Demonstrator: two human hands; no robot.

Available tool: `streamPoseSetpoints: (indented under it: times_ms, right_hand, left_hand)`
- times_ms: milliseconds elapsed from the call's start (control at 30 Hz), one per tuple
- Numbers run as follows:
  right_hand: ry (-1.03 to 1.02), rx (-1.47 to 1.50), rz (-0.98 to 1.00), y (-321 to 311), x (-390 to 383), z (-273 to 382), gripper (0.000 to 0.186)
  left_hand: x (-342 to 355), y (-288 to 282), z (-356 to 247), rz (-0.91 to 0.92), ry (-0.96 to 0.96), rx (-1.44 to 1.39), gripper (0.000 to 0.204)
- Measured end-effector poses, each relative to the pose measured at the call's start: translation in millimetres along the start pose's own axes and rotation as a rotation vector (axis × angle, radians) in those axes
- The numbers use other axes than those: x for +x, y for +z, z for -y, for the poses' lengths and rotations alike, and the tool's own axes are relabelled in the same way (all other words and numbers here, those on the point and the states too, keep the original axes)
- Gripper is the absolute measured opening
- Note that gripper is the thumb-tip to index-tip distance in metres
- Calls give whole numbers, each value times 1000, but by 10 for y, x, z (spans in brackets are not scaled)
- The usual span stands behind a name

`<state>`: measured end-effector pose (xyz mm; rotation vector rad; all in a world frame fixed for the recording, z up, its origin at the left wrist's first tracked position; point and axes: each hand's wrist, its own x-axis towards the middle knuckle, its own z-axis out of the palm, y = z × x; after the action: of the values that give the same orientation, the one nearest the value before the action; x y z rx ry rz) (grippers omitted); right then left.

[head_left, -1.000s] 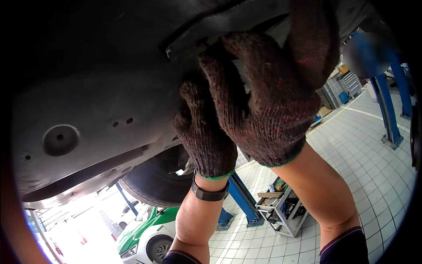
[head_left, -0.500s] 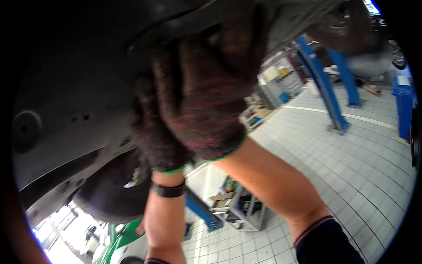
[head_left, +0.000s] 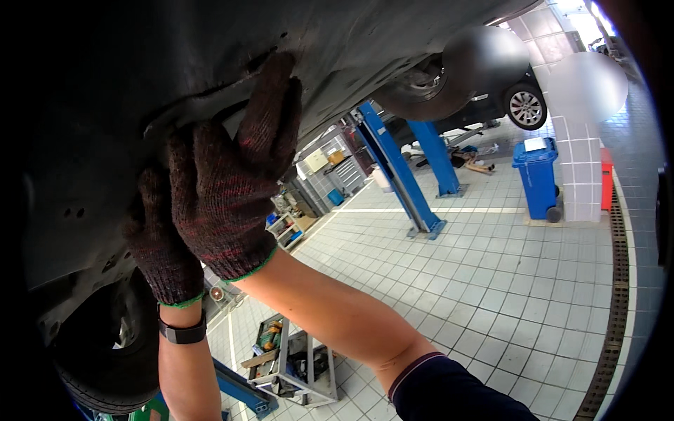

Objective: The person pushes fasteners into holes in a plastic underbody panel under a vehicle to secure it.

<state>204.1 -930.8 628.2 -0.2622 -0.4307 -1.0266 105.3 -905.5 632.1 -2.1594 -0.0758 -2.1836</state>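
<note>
Above me is the dark underside panel (head_left: 210, 42) of a raised car, with a raised lip and a dark slot along it. My right hand (head_left: 225, 189), in a dark knitted glove with red flecks and a green cuff, presses up at this lip. Two of its fingers stretch along the panel past the slot; the others touch the lip's edge. Close beside it on the left, my left hand (head_left: 165, 238) wears a matching glove, with a black band (head_left: 182, 331) at the wrist. Its fingers reach up against the panel, partly hidden behind the right hand. No tool shows in either hand.
A car tyre (head_left: 105, 379) hangs at the lower left. Below my arms stands a grey cart (head_left: 302, 382) with tools. Blue lift posts (head_left: 400, 175), a blue wheeled bin (head_left: 537, 182), a tiled pillar (head_left: 579, 161) and another car's wheel (head_left: 525, 107) are farther right.
The view has swung to the right, so both hands and the car's underside sit farther left in the picture. Both hands remain up at the panel lip.
</note>
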Motion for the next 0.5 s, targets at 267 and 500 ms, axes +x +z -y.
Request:
streamPoseSetpoints:
  times_ms: [267,500]
  right_hand:
    - [-68,42,9,-152,70,-39,17]
    - [-32,42,220,-694,-131,-264,10]
  left_hand:
    - [23,-204,-48,148,-270,-42,39]
    - [-27,-59,-58,119,-179,-210,40]
